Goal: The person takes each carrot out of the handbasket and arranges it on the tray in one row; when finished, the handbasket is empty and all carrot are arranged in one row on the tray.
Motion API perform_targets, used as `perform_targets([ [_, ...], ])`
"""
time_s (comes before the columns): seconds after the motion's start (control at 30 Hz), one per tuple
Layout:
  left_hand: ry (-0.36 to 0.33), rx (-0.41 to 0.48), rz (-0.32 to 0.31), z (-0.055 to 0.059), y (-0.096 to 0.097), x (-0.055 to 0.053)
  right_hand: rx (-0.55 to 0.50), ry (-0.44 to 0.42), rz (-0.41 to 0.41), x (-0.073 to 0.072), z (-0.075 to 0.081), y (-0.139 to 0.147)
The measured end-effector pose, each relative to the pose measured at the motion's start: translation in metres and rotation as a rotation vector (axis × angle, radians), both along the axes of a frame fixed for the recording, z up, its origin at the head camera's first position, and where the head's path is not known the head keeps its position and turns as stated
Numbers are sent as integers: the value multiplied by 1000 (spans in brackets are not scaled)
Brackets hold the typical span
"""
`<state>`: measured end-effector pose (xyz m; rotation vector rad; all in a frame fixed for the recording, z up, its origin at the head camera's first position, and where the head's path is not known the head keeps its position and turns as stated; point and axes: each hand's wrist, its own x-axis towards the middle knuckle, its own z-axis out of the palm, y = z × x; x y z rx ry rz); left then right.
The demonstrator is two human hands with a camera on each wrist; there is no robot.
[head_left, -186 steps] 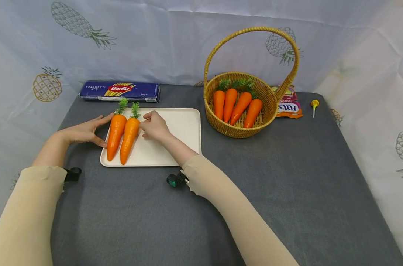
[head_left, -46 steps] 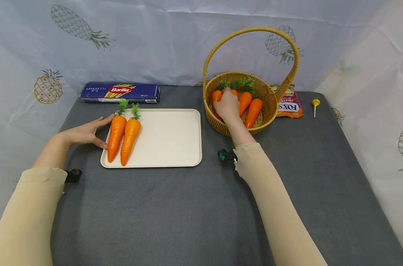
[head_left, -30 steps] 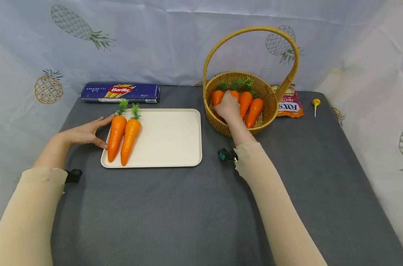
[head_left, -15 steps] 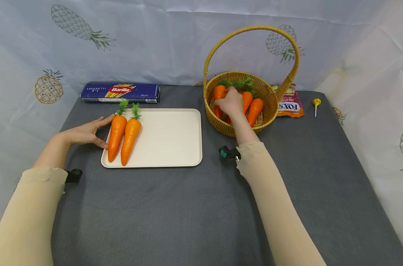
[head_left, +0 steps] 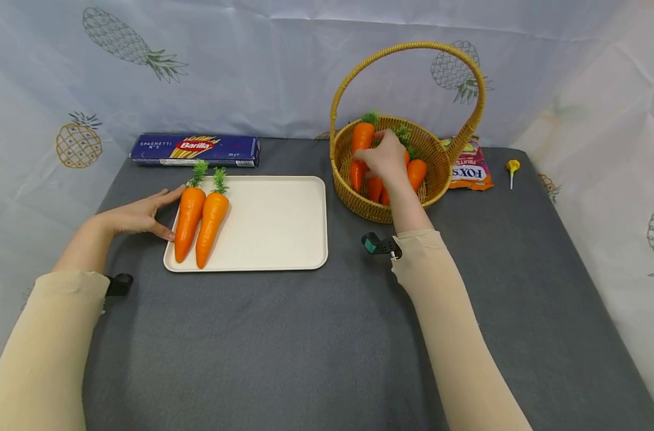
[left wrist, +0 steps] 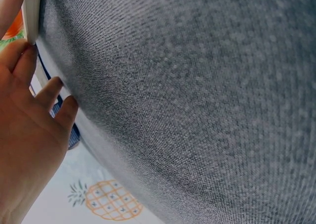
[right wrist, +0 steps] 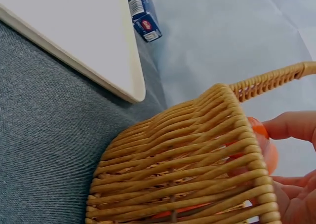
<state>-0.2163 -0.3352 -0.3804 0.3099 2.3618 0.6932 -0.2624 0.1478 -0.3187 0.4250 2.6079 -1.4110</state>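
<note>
A smooth, glossy orange carrot [head_left: 362, 137], tapered toward its lower end and finished with a feathery green top [head_left: 370, 118], is pinched between the thumb and fingers of the right hand [head_left: 386, 157]. It is located at the left side of the wicker basket [head_left: 370, 211], beside other carrots [head_left: 375, 188]. By the left hand [head_left: 135, 216], opened widely, nothing is gripped; the edge of the cream tray [head_left: 275, 227] is touched, where two similar carrots [head_left: 212, 221] are laid.
</note>
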Motion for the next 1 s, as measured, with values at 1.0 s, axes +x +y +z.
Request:
perform_targets([
  [1.0, -4, -5, 6, -2, 0, -1, -441, 67, 99, 31, 15, -8],
])
